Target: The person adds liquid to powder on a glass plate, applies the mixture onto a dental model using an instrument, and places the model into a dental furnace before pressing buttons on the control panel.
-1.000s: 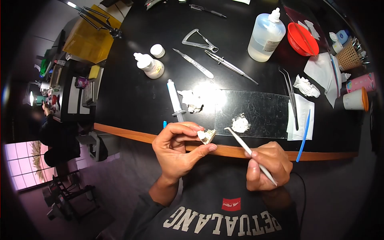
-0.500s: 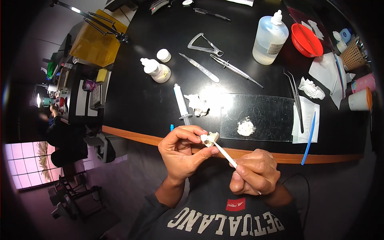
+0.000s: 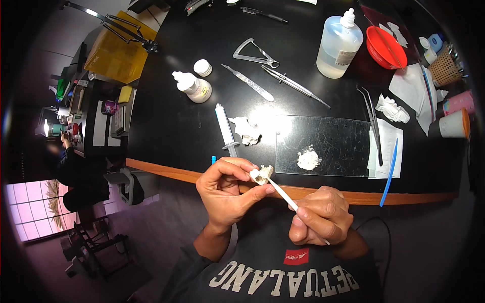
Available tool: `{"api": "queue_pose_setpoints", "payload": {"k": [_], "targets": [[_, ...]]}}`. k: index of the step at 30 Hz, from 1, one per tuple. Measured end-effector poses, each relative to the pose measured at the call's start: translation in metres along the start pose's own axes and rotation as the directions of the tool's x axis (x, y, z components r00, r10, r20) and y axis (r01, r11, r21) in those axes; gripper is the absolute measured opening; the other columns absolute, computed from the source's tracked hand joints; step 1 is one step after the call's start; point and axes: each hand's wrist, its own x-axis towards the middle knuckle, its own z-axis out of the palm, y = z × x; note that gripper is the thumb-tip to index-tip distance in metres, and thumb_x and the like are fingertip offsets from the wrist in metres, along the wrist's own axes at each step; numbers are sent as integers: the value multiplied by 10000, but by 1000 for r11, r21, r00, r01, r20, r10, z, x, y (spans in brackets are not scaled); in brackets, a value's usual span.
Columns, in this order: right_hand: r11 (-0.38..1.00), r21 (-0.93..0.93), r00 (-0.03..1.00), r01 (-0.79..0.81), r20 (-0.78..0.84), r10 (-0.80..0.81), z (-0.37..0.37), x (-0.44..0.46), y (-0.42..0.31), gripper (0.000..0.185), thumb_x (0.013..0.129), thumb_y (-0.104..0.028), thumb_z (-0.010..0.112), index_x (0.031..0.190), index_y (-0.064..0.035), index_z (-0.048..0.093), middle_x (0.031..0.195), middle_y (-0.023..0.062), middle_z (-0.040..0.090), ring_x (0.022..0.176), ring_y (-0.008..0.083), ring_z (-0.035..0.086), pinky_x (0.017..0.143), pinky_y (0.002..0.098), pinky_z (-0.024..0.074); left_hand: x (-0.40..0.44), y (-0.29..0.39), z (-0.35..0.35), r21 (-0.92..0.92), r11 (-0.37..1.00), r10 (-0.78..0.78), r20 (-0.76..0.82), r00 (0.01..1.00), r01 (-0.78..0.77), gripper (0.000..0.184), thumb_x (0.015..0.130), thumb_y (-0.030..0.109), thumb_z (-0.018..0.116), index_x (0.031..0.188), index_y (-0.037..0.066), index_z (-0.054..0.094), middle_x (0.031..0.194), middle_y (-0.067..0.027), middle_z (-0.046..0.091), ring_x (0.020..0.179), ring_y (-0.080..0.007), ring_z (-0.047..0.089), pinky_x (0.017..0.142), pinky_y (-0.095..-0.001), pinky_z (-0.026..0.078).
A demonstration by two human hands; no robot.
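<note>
Between the thumb and fingers of my left hand (image 3: pixel 222 192) is a small cream-coloured piece (image 3: pixel 266 173) with a bumpy, ridged surface and a rounded white part. My right hand (image 3: pixel 326 214) is closed around a thin white stick (image 3: pixel 284 196), its tip at the piece's edge. Both hands are near the table's front edge. Just beyond them lies a glass slab (image 3: pixel 333 134) bearing a mound of white powder or paste (image 3: pixel 308 158). A syringe (image 3: pixel 225 126) and a crumpled white tissue (image 3: pixel 246 132) lie beyond my left hand.
Farther back are a scalpel (image 3: pixel 250 84), a metal caliper (image 3: pixel 256 54), a tweezer-like tool (image 3: pixel 295 87), a small white bottle (image 3: pixel 193 88), a large clear bottle (image 3: pixel 337 48) and a red bowl (image 3: pixel 385 48). Tweezers (image 3: pixel 373 126) and a blue stick (image 3: pixel 389 174) rest at right. Another person (image 3: pixel 70 164) is at left.
The whole view has shifted slightly, moving the table items a little left and up. My left hand appears to have turned the piece slightly; the white stick's tip stays against it.
</note>
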Motion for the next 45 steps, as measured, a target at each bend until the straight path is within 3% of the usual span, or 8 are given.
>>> {"api": "queue_pose_setpoints", "payload": {"k": [9, 12, 28, 45], "targets": [[1000, 1, 1000, 7, -6, -7, 1, 1, 0, 233, 854, -3, 755, 1084, -32, 732, 850, 48, 738, 668, 147, 737, 459, 247, 504, 2, -2, -1, 54, 997, 50, 29, 998, -51, 408, 760, -126, 922, 980, -13, 597, 1082, -207, 708, 908, -169, 772, 836, -283, 659], [1000, 3, 1000, 6, 2, -6, 1, 1, 0, 225, 860, -8, 755, 1083, -32, 731, 850, 48, 738, 667, 146, 737, 462, 248, 508, 2, 0, 0, 6, 1000, 16, 11, 1000, -16, 412, 702, -171, 939, 935, -20, 633, 1086, -186, 708, 997, -191, 757, 880, -313, 676], [1000, -9, 1000, -7, 18, 8, -1, 0, 0, 275, 811, 26, 740, 1081, -26, 729, 866, 64, 741, 687, 158, 748, 470, 257, 536, 0, 0, 0, 18, 1000, 11, 14, 1000, -11, 421, 701, -156, 949, 940, -17, 631, 1081, -185, 708, 995, -182, 752, 884, -310, 670], [1000, -8, 1000, 8, -13, -8, 2, -1, 0, 228, 869, -17, 749, 1093, -53, 730, 832, 34, 739, 660, 137, 739, 454, 235, 484, 1, -1, 1, 29, 999, 24, -1, 1000, -24, 426, 689, -153, 957, 932, -12, 638, 1065, -177, 708, 981, -176, 746, 868, -304, 670]]}}
